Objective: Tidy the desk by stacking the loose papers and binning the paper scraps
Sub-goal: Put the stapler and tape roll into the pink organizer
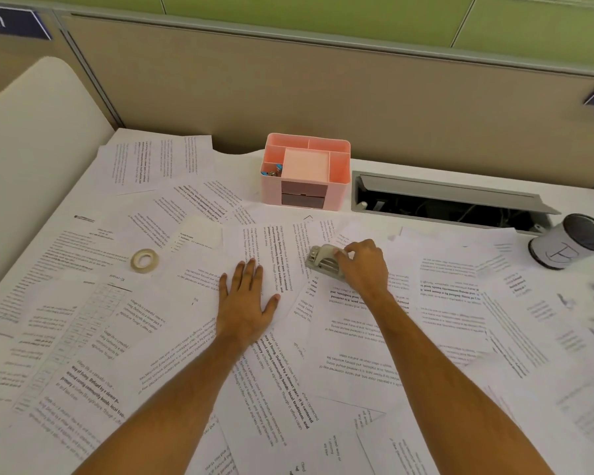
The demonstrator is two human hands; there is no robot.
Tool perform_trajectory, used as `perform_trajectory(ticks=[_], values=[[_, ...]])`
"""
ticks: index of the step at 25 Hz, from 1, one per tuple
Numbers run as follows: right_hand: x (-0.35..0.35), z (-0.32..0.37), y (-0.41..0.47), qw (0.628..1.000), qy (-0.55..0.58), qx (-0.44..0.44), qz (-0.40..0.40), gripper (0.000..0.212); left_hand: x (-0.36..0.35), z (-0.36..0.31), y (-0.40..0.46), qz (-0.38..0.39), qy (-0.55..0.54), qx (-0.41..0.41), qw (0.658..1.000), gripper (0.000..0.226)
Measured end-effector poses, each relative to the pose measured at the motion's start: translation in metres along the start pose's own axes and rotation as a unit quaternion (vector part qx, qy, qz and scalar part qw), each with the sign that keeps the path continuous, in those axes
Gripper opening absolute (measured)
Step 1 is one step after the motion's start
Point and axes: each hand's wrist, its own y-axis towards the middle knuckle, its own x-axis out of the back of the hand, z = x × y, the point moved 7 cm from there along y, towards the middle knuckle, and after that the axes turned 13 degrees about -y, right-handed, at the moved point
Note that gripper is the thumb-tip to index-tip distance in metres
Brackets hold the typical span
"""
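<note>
Papers (271,371) under both our hands: left hand (247,296) flat, pressing sheet; right hand (364,265) grips stapler (323,262) at 1 o'clock.

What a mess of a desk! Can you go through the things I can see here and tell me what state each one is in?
Loose papers: scattered, overlapping, unstacked.
Left hand: flat on the papers, fingers straight.
Right hand: fingers curled round the stapler.
Stapler: lying on the papers, gripped.
Tape roll: lying flat, untouched.
Pink organiser: upright, small items in one compartment.
Cable hatch: lid open.
Mesh cup: tipped toward the camera.
</note>
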Motion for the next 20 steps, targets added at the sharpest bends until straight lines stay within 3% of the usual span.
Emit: perform_trajectory(ticks=[13,20], values=[[-0.002,0.013,0.004,0.996,0.078,0.006,0.039,0.023,0.001,0.001,-0.001,-0.001,0.000,0.000,1.000,0.081],[0.076,0.038,0.048,0.979,0.195,-0.005,-0.053,0.022,0.001,0.001,0.000,-0.017,-0.017,-0.006,1.000,0.084]])
